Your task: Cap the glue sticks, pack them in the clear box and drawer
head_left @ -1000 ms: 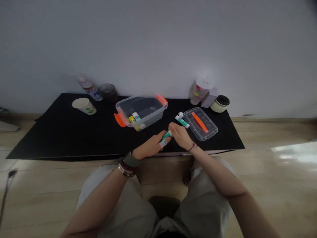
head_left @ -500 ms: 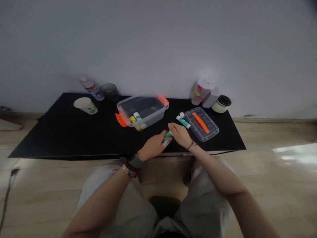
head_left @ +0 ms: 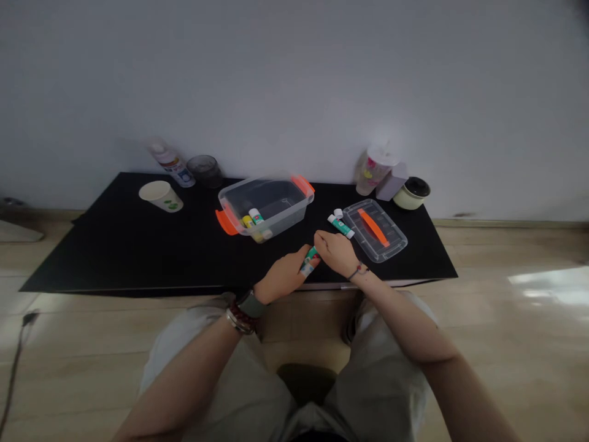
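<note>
My left hand [head_left: 285,274] grips a teal and white glue stick [head_left: 310,259] at the front of the black mat. My right hand [head_left: 335,253] presses its fingertips on the stick's upper end, so that end is partly hidden. Just beyond my right hand, a second teal glue stick [head_left: 341,226] lies with a loose white cap [head_left: 338,213] at its end. A clear plastic box [head_left: 280,205] with orange clips holds small glue sticks [head_left: 255,216]. To its right lies a clear lid [head_left: 374,230] with an orange handle.
A paper cup [head_left: 161,195], spray bottle [head_left: 171,164] and dark jar [head_left: 205,170] stand at the back left of the black mat [head_left: 138,264]. A plastic cup [head_left: 376,170], small box [head_left: 392,182] and cream pot [head_left: 411,193] stand back right.
The glue stick between my hands has turned slightly more upright, and my hands have drawn a little closer around it. The whole scene has drifted slightly in view.
</note>
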The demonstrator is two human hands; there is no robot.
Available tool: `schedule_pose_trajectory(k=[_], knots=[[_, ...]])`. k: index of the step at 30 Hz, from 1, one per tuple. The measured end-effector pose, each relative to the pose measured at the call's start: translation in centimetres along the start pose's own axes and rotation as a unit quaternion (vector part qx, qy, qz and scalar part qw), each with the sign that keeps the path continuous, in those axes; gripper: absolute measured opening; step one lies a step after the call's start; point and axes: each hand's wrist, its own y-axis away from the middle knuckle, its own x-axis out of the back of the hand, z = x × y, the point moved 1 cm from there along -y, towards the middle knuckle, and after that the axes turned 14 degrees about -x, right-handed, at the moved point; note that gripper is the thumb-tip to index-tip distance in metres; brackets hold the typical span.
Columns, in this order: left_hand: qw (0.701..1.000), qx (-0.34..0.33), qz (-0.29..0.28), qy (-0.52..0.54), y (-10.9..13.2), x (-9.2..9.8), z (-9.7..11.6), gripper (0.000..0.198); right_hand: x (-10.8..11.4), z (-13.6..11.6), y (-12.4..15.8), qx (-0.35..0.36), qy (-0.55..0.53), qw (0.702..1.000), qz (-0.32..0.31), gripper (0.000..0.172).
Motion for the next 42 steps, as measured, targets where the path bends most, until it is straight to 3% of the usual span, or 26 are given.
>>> schedule_pose_trajectory(k=[3,7,9,10,13,16,19,20,22,24,26,28,29,34,37,42], knots=[[0.993,0.027,-0.032,0.115,0.0,0.3,0.2,0.035,0.4,0.1,0.0,0.024,-0.016,0.999,-0.018,0.036],[0.909,0.062,-0.142,0.387,0.3,0.7,1.1,0.051,1.9,0.1,0.7,0.163,-0.091,0.979,-0.083,0.035],[0.879,0.065,-0.164,0.443,0.5,0.7,1.3,0.053,2.4,0.0,1.0,0.189,-0.097,0.973,-0.094,0.035],[0.877,0.062,-0.162,0.447,0.6,0.6,1.4,0.052,2.6,-0.1,1.1,0.184,-0.085,0.975,-0.091,0.036],[0.915,0.04,-0.127,0.382,0.6,0.0,1.2,0.05,2.4,-0.4,1.2,0.134,-0.023,0.989,-0.063,0.035],[0.978,0.012,-0.08,0.194,0.4,-0.5,0.7,0.044,1.8,-0.6,0.8,0.062,0.041,0.996,-0.043,0.034],[0.999,0.009,-0.045,0.009,0.1,-0.6,0.3,0.032,1.2,-0.5,0.5,-0.009,0.082,0.996,-0.041,0.034],[0.999,0.015,-0.041,-0.003,0.0,-0.5,0.2,0.03,1.1,-0.4,0.4,-0.019,0.081,0.995,-0.046,0.035],[0.995,0.035,-0.052,0.077,-0.1,-0.4,0.1,0.034,1.2,-0.2,0.4,-0.004,0.044,0.997,-0.062,0.036],[0.965,0.059,-0.086,0.24,0.0,-0.2,0.3,0.043,1.7,-0.1,0.5,0.054,-0.024,0.995,-0.083,0.035],[0.911,0.078,-0.124,0.386,0.2,0.1,0.7,0.049,2.2,-0.1,0.8,0.121,-0.079,0.985,-0.098,0.036],[0.874,0.081,-0.142,0.458,0.4,0.4,1.1,0.05,2.5,-0.1,1.0,0.159,-0.093,0.978,-0.094,0.038],[0.871,0.077,-0.141,0.464,0.5,0.5,1.3,0.051,2.6,-0.1,1.1,0.163,-0.087,0.979,-0.087,0.039],[0.933,0.058,-0.082,0.346,0.6,-0.2,0.9,0.053,1.7,-0.2,0.8,0.095,-0.006,0.994,-0.046,0.037],[0.954,0.062,-0.065,0.285,0.3,-0.5,0.2,0.052,1.1,-0.2,0.7,0.052,0.015,0.998,-0.04,0.037],[0.991,0.002,-0.014,0.136,-0.1,0.5,0.0,0.045,1.0,-0.1,1.0,0.066,-0.046,0.996,-0.026,0.031]])
